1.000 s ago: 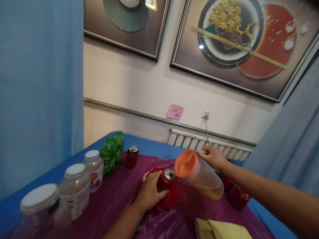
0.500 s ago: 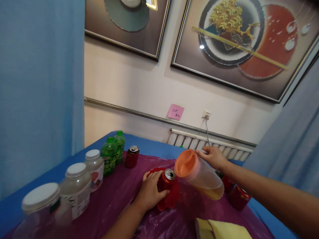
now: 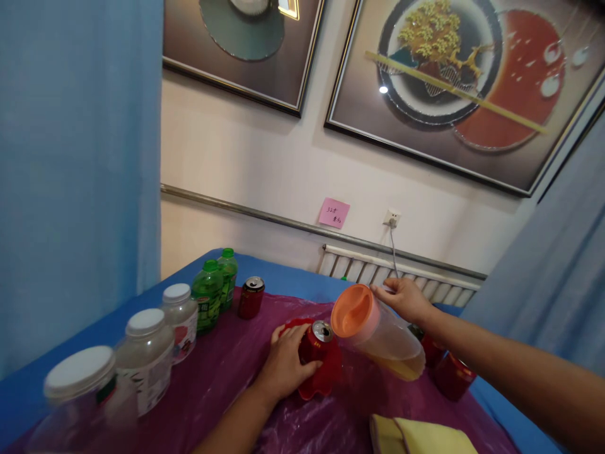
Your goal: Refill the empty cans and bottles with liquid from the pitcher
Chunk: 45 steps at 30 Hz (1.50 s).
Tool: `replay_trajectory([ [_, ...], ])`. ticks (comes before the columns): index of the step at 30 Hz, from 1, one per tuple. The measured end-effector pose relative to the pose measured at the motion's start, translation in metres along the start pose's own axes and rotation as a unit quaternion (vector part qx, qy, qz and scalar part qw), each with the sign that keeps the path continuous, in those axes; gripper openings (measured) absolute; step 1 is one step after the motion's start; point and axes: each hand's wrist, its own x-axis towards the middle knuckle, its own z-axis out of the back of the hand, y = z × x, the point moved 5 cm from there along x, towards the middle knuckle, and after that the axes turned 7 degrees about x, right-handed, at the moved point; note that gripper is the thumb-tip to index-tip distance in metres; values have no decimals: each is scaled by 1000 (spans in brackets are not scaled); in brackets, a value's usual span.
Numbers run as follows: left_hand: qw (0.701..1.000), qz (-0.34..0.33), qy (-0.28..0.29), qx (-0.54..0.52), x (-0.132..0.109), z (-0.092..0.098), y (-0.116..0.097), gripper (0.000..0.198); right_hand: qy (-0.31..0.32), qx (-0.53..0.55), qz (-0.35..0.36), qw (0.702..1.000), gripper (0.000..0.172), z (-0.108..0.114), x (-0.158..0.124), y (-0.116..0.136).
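My left hand (image 3: 287, 360) is wrapped round a red drink can (image 3: 316, 343), which stands upright on a red plastic dish (image 3: 326, 378). My right hand (image 3: 405, 299) grips a clear plastic pitcher (image 3: 390, 340) near its top; the handle itself is hidden. The pitcher leans to the left, its orange lid (image 3: 353, 312) right beside the can's opened top. Yellowish liquid (image 3: 405, 367) lies in the low end of the pitcher. No stream between lid and can can be made out.
White-capped jars (image 3: 146, 359), green bottles (image 3: 208, 296) and another red can (image 3: 251, 297) line the left side. More red cans (image 3: 454, 376) stand under my right forearm. A folded yellow cloth (image 3: 425, 436) lies in front on the purple plastic sheet (image 3: 227, 384). Behind is a radiator (image 3: 363, 271).
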Motion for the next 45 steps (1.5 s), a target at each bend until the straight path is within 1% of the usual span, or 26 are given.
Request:
replay_trajectory([
  [12,1000,1,-2,-1,0,1,1,70,1,11,4,1000,54,0,0,4],
  [29,1000,-4,-10,-3,-1,1,1,69,0,-2,4,1000,55,1,0,4],
  [45,1000,-1,-1,3,0,-1,2,71,5,4,4,1000,53,0,0,2],
])
